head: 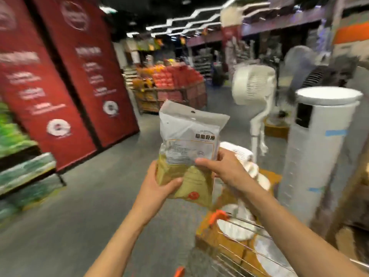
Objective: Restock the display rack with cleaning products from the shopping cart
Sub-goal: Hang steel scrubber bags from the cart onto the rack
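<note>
The pack (pixel 187 154) is a flat pouch, grey-white above, olive below, upright over the cart (pixel 239 242). My left hand (pixel 159 184) grips its lower edge; my right hand (pixel 223 166) pinches its side.

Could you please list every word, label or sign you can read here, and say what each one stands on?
None can be quoted with certainty.
Grey and olive plastic packet held in both hands: dark bold heading and fine print panel, too blurred to read.
Tall red banner panels: white lines and round logos, smeared by motion, unreadable.
White tower fan: blue tape strips only, no text.
</note>
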The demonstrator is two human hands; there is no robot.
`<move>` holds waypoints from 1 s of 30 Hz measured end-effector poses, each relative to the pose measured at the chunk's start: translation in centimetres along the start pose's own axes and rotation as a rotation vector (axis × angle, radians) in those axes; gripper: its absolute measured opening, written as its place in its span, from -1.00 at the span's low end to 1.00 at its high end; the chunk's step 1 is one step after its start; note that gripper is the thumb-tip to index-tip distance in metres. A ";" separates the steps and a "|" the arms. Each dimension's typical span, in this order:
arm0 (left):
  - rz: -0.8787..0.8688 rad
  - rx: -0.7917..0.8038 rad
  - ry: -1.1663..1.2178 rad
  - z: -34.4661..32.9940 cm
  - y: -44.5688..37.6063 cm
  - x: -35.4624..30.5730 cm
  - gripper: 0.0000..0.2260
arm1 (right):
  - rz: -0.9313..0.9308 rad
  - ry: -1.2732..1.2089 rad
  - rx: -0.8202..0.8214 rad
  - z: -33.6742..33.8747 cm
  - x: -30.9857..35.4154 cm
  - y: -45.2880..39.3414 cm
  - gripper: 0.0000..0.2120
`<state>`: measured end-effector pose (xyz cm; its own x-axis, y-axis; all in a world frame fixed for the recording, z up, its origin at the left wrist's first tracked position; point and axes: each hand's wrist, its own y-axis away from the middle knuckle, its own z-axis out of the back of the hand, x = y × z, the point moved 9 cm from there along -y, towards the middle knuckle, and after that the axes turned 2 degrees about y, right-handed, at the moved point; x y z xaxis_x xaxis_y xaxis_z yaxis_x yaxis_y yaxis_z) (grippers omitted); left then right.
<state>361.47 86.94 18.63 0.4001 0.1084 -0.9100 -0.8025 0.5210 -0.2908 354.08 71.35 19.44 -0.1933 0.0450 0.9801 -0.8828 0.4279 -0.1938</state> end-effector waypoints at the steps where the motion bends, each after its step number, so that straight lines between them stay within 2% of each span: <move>1: -0.061 -0.136 -0.101 4.3 0.8 -1.0 -0.38 | 0.039 -0.025 0.042 -3.6 1.3 -0.5 -0.80; 3: -0.184 -0.396 -0.382 12.8 3.5 -3.5 -0.23 | 0.123 -0.094 0.131 -11.8 4.2 -0.8 -0.78; 5: -0.317 -0.588 -0.726 19.8 7.6 -6.5 -0.31 | 0.195 -0.182 0.221 -20.4 6.9 0.0 -0.76; 7: -0.349 -0.694 -1.018 25.2 12.0 -8.7 -0.36 | 0.270 -0.305 0.322 -28.6 10.0 2.5 -0.75; 9: -0.285 -0.743 -1.166 30.0 16.2 -10.4 -0.21 | 0.316 -0.440 0.453 -35.9 12.9 5.8 -0.75; 12: -0.052 -0.839 -1.081 37.0 22.3 -12.2 0.13 | 0.340 -0.565 0.710 -45.1 16.7 11.8 -0.72; 14: -0.024 -0.901 -0.849 40.6 26.5 -13.9 0.17 | 0.390 -0.599 0.890 -49.7 19.1 16.1 -0.65; 16: -0.128 -0.959 -0.607 43.6 30.9 -16.5 0.00 | 0.368 -0.701 1.118 -53.6 21.5 20.3 -0.60; 17: -0.164 -1.015 -0.586 44.7 33.3 -17.8 -0.08 | 0.358 -0.747 1.226 -55.2 22.5 22.4 -0.60; 20: -0.190 -1.200 -0.748 46.3 39.6 -22.5 -0.27 | 0.413 -0.865 1.435 -58.7 25.6 28.0 -0.70; 24: -0.265 -1.427 -0.815 46.8 46.3 -28.0 -0.54 | 0.506 -1.022 1.598 -61.3 29.4 34.0 -0.82; 26: -0.263 -1.551 -0.896 46.7 49.5 -31.1 -0.64 | 0.441 -1.138 1.642 -62.4 31.3 36.0 -0.78; 28: -0.249 -1.636 -0.968 46.6 52.0 -34.1 -0.65 | 0.381 -1.174 1.605 -64.1 32.9 37.3 -0.75; 30: -0.263 -1.686 -0.974 46.7 54.1 -36.7 -0.63 | 0.353 -1.107 1.603 -66.2 34.0 39.0 -0.73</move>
<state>324.04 150.65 50.10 0.1535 0.8334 -0.5310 0.0104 -0.5387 -0.8424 341.44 149.33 48.07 0.0085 -0.8227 0.5684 -0.1390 -0.5639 -0.8141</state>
